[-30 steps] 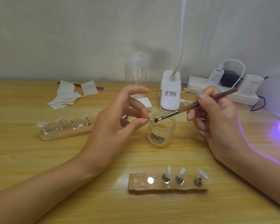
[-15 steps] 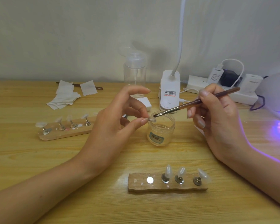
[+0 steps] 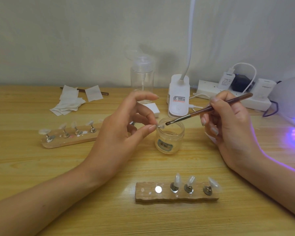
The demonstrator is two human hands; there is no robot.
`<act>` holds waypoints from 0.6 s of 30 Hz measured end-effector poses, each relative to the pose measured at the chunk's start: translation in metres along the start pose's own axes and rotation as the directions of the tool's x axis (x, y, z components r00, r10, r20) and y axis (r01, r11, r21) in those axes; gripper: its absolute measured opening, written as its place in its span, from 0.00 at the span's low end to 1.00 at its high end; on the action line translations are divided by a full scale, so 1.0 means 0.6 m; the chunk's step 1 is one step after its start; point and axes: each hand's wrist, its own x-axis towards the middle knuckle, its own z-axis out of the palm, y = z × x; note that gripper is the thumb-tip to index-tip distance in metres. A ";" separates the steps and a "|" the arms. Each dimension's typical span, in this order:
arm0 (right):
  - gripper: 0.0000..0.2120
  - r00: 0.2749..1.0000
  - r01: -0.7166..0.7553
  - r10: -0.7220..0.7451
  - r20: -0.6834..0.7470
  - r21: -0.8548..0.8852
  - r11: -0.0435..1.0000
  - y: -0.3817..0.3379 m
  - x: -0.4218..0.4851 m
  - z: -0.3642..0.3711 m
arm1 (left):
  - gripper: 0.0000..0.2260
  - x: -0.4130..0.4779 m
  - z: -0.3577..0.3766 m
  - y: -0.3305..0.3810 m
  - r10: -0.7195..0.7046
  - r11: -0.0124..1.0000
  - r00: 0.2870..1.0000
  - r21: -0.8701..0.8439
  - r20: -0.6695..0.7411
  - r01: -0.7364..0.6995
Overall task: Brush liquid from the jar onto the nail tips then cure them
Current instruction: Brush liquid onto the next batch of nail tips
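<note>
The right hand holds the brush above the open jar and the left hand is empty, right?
Not empty: in the head view the left hand pinches a small nail tip by the rim of the jar. The right hand does hold the brush above it.

The left hand [image 3: 119, 133] pinched a nail tip [image 3: 161, 126] over the open jar [image 3: 169, 137]; the right hand [image 3: 228, 126] held the brush [image 3: 209, 109], its bristles just beside the tip.

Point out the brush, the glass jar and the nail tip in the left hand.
brush [image 3: 198, 112]: head view, on the wooden handle between ferrule and fingers.
glass jar [image 3: 169, 137]: head view, on the front wall above the label.
nail tip [image 3: 162, 126]: head view, on the pale tip over the jar mouth.
</note>
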 end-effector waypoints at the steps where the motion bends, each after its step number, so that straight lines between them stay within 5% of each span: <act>1: 0.14 1.000 0.014 -0.014 0.017 0.017 1.000 -0.001 -0.001 0.001 | 0.21 0.000 0.000 0.000 0.000 1.000 1.000 -0.003 0.002 0.000; 18: 0.12 0.999 0.035 -0.035 0.010 0.020 0.999 -0.001 0.000 0.000 | 0.23 0.001 0.001 0.002 -0.026 0.999 1.000 -0.040 -0.005 0.026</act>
